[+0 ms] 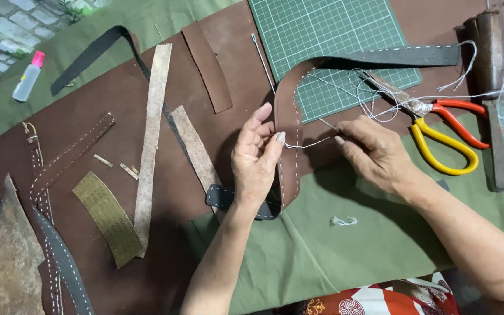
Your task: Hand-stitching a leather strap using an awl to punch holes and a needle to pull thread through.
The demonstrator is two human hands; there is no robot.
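You are mid-stitch: your left hand [256,156] pinches the curved brown leather strap [290,116] below the green cutting mat [328,41]; your right hand [374,153], closed on a needle [329,125], must pull the white thread [305,143] taut.

Both forearms are bare, sleeveless; left hand [256,160] has long pale-painted nails.

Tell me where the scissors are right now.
In the head view the scissors lie at the right, beyond the right hand, blades on the corner of the green cutting mat, red and yellow handles beside a dark wooden block.
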